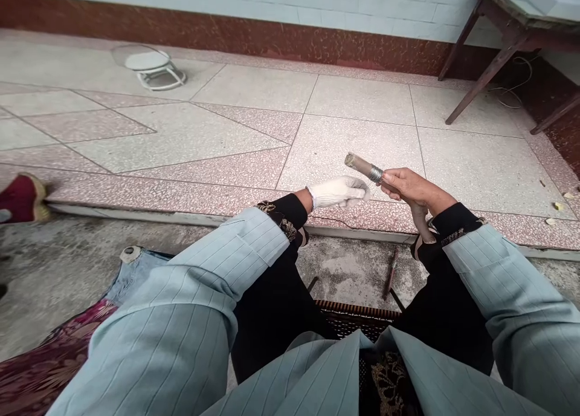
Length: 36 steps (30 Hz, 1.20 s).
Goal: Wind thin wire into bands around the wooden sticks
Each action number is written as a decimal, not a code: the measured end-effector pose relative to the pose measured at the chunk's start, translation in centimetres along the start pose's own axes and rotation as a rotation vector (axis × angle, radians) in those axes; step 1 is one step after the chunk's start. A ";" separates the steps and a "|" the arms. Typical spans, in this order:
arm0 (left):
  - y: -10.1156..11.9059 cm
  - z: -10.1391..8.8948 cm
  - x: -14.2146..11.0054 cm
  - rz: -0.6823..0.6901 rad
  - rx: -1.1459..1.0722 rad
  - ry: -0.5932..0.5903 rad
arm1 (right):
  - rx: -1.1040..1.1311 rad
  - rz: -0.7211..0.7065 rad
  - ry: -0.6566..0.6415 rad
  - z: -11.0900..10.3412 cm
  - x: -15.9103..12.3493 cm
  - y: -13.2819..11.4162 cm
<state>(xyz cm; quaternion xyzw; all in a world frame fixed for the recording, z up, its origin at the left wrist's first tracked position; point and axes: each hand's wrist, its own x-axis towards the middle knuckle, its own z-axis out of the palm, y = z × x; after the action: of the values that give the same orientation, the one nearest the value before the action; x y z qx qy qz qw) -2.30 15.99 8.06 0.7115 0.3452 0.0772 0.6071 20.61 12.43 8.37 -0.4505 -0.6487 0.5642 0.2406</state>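
Note:
My right hand (403,185), bare, is closed around a short brownish stick (359,162) that tilts up to the left. Silvery wire (375,173) is wound in several turns about the stick, just beyond my fingertips. To the left of it, my left hand (342,191) wears a white knit glove. Its fingers are curled together in a pinch, a little below the stick and apart from it. Whatever those gloved fingers hold, if anything, is too small to make out.
Beneath my hands runs the raised edge (226,217) of a tiled floor. A small white stool (151,65) stands far left, a wooden table (521,23) far right. Someone's red shoe (20,198) is at the left edge. Denim and patterned cloth (72,337) lie lower left.

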 end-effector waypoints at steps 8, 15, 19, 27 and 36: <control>-1.1 -0.7 0.3 -0.019 0.164 -0.013 | -0.521 0.071 -0.424 -0.3 0.5 1.4; -1.5 0.6 1.2 -0.065 0.127 -0.115 | -1.111 0.219 -0.075 0.2 0.5 0.5; -2.1 0.0 2.1 -0.036 0.063 -0.170 | -1.072 0.269 0.163 -1.1 0.3 0.9; -2.3 1.1 2.1 0.045 -0.138 -0.236 | -0.532 0.226 0.313 -2.1 0.8 2.3; -1.7 1.0 2.1 0.055 -0.115 -0.210 | 0.044 0.020 -0.062 -1.1 -1.2 1.6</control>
<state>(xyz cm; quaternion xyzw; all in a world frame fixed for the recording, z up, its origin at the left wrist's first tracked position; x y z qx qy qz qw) -0.85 16.46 5.54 0.6888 0.2549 0.0385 0.6776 22.58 11.93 7.40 -0.4340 -0.6388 0.5943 0.2246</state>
